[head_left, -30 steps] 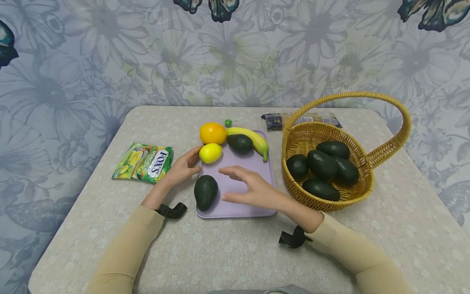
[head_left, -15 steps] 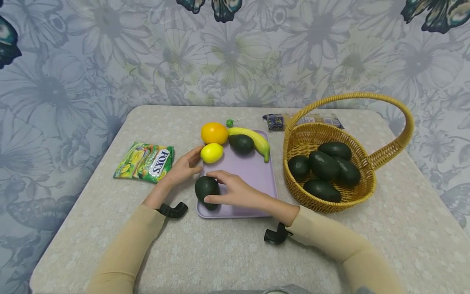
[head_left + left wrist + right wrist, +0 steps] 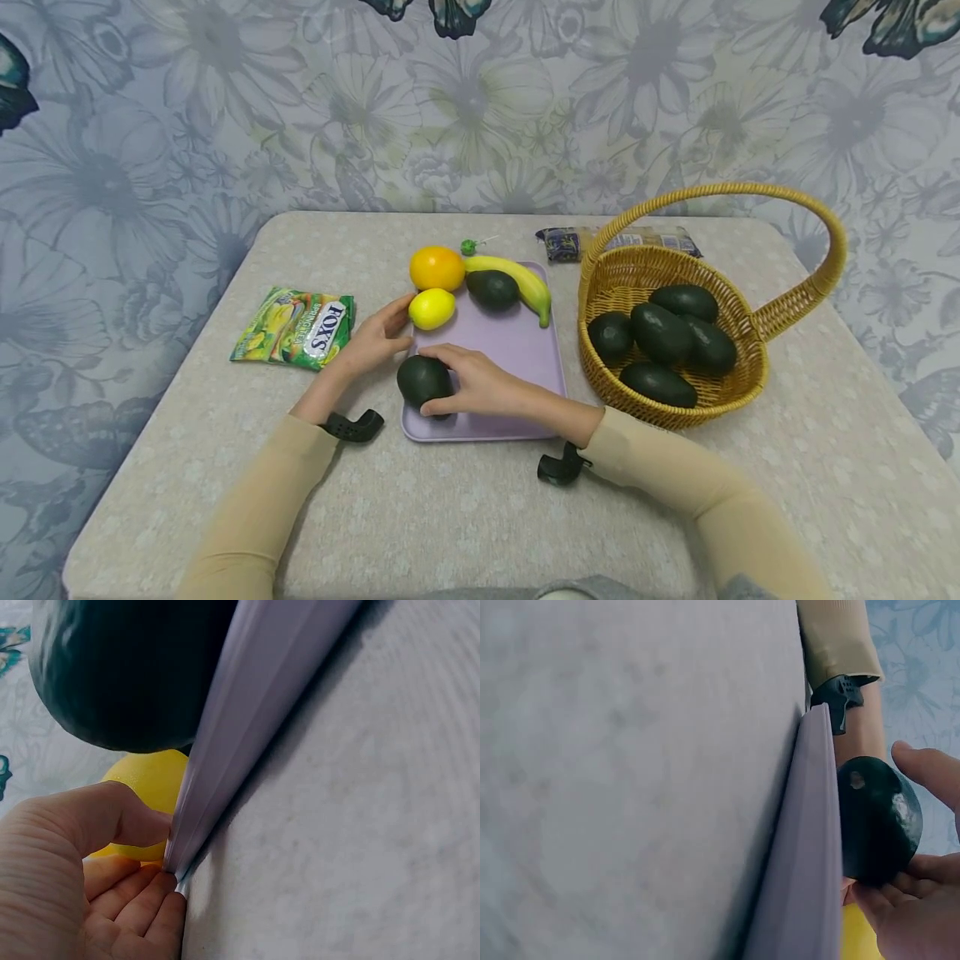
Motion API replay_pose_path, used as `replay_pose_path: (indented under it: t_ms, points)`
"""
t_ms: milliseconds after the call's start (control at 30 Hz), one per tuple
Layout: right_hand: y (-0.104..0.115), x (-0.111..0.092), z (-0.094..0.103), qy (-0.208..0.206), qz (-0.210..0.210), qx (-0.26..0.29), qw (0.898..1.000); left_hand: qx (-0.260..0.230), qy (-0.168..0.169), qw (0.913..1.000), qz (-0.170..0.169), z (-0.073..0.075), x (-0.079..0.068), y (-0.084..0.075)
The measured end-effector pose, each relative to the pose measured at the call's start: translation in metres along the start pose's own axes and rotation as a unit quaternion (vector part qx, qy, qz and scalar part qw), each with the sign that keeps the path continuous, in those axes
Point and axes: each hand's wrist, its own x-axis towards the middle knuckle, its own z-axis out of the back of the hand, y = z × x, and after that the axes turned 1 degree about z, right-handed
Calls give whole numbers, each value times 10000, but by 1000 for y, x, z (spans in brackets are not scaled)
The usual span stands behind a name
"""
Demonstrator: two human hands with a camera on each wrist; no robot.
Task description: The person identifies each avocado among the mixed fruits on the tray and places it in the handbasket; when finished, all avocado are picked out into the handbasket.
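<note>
On the lilac tray's (image 3: 517, 367) near left corner, my right hand (image 3: 483, 383) grips a dark green avocado (image 3: 422, 379), thumb on the near side and fingers on the far side. The right wrist view shows that avocado (image 3: 877, 821) over the tray rim, the fingers beneath it. My left hand (image 3: 375, 337) rests at the tray's left edge beside a lemon (image 3: 432, 309). Its thumb (image 3: 142, 821) touches the rim, with the other fingers close to the wall. An orange fruit (image 3: 437, 268), a banana (image 3: 525, 283) and another avocado (image 3: 492, 290) lie at the tray's far end.
A wicker basket (image 3: 600, 392) with a tall handle holds several avocados (image 3: 660, 333) to the right. Behind it lies a long clear-and-blue packet (image 3: 562, 244). A green FOX'S bag (image 3: 296, 327) lies left. A green lollipop (image 3: 469, 247) is behind the tray.
My right hand has moved left and towards me and taken hold of the near avocado, which has turned and tilted in its fingers. My left hand has stayed at the tray edge.
</note>
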Motion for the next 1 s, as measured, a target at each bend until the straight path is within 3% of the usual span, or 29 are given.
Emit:
replay_pose_path:
  t_ms: [433,667,900,1000]
  points:
    - [-7,2,-3,780,575,129,9952,-168,83,9998,-105,0,-1,-4]
    - [6,-3,8,407,635,263,9968,-234,89,9997,-5,1,1,-1]
    - [33,-27,45,-182,1040,576,9927,-302,179,9993,140,1,-10,-30]
    - [39,-46,67,-366,1339,1003,9852,-280,169,9992,242,1,-12,-35]
